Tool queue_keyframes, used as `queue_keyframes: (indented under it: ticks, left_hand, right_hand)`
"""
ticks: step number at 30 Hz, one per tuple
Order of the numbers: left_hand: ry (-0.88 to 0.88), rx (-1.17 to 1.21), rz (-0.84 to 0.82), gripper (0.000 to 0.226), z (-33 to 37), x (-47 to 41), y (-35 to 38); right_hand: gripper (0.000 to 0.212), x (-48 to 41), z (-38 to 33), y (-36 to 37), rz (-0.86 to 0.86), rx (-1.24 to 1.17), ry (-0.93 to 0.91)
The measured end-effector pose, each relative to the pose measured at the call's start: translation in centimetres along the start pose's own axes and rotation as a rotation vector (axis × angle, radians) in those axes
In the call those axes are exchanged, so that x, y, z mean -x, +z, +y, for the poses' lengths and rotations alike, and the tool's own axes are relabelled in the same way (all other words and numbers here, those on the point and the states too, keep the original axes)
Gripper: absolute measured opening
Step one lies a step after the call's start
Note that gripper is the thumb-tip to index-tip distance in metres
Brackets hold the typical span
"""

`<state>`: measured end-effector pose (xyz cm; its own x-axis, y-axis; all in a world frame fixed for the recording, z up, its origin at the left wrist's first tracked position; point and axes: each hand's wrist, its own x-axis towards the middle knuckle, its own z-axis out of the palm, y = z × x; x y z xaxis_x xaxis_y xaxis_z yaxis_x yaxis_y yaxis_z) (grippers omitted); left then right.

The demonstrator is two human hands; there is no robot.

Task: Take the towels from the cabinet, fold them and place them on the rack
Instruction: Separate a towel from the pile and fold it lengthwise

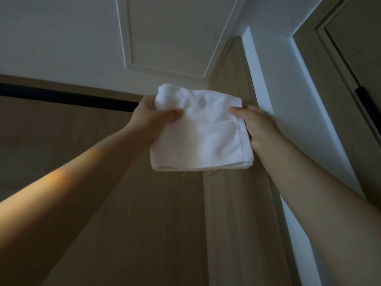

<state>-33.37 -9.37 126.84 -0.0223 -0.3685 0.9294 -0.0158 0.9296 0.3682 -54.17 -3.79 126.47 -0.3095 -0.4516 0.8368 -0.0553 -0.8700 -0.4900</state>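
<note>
A folded white towel (206, 137) is held up high in front of a tall wooden cabinet (144, 203). My left hand (152, 114) grips the towel's upper left part, thumb on its front. My right hand (257, 126) grips its right edge, thumb on the front and fingers behind. The towel's top left corner is bunched up. Its lower folded edge hangs free. No rack can be made out.
A dark strip (61, 96) runs along the cabinet's top on the left. Above is a white panelled ceiling (165, 38). A white wall (288, 100) and a wooden door frame (340, 69) with a black fitting (367, 108) stand to the right.
</note>
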Motion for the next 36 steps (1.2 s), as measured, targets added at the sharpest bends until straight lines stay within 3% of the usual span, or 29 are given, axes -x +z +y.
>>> queue_keyframes:
  ticks: [5, 11, 13, 16, 19, 21, 28, 31, 33, 36]
  left_hand:
    - [0.015, -0.064, 0.093, 0.075, -0.5, -2.7, 1.6]
    - [0.209, -0.34, 0.162, 0.067, -2.1, -3.6, 2.0]
    - [0.22, -0.398, 0.213, 0.059, -2.4, -3.9, 1.7]
    - [0.194, -0.417, 0.304, 0.05, -2.5, -4.8, 0.9]
    - [0.209, -0.599, 0.27, 0.049, -2.4, -5.5, 0.7]
    - [0.239, -0.697, 0.245, 0.05, -2.4, -5.6, 0.7]
    - [0.366, -0.477, 0.35, 0.075, -5.0, -2.7, 0.2]
    - [0.423, -0.412, 0.418, 0.08, -6.6, -0.3, 0.0]
    - [0.354, -0.342, 0.413, 0.072, -7.6, 1.4, -0.1]
    - [0.146, -0.25, 0.23, 0.043, -8.2, 2.3, -0.1]
  right_hand:
    - [0.026, -2.0, -0.1, 0.1, 0.063, 0.12, -0.074]
    - [0.023, -3.8, 1.3, 1.0, 0.078, 0.477, -0.211]
    - [0.026, -4.6, 1.2, 1.1, 0.061, 0.387, -0.196]
    - [0.052, -5.2, 0.9, 1.2, 0.061, 0.236, -0.161]
    - [0.064, -5.7, 1.3, 1.2, 0.17, 0.595, -0.274]
    - [0.066, -5.6, 1.5, 1.2, 0.2, 0.681, -0.299]
    - [0.065, -4.1, 3.2, 0.5, 0.075, 0.522, -0.254]
    - [0.038, -3.2, 4.1, 0.0, 0.079, 0.448, -0.185]
    - [0.025, -2.4, 4.6, -0.2, 0.034, 0.369, -0.079]
    - [0.03, -1.4, 5.2, -0.6, -0.053, 0.284, 0.076]
